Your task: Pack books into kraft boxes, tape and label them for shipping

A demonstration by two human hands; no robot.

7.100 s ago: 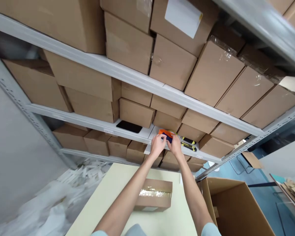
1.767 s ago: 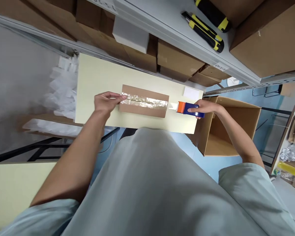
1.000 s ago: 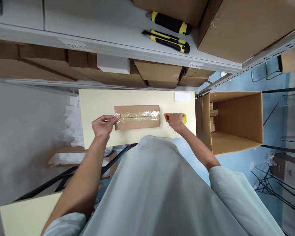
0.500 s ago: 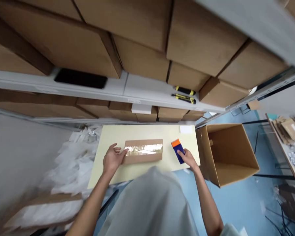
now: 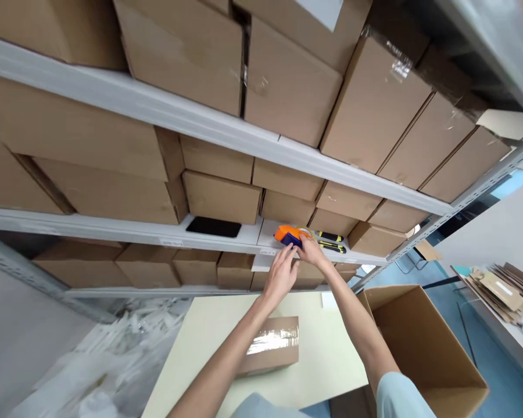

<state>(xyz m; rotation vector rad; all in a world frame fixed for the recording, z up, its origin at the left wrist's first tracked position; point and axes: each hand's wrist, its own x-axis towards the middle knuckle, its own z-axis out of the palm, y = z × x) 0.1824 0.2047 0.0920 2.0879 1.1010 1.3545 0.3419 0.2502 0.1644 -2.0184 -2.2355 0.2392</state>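
Both my arms reach up to a grey shelf (image 5: 226, 237). An orange and blue tape dispenser (image 5: 287, 235) rests on that shelf, and my right hand (image 5: 310, 253) grips its handle from the right. My left hand (image 5: 281, 274) is just below it, fingertips touching the dispenser's blue part. Down on the pale yellow table (image 5: 326, 354) lies a small cardboard box (image 5: 271, 349) with clear tape along its top, partly hidden by my left forearm.
Two yellow-and-black utility knives (image 5: 331, 241) lie on the shelf right of the dispenser, a black flat object (image 5: 213, 227) to its left. Cardboard boxes fill the shelves. A large open carton (image 5: 422, 342) stands right of the table; white plastic bags (image 5: 91, 366) are piled left.
Both hands have left the table and risen to the shelf; my right hand carried the tape dispenser up there. The taped box stays on the table. My view has tilted up.
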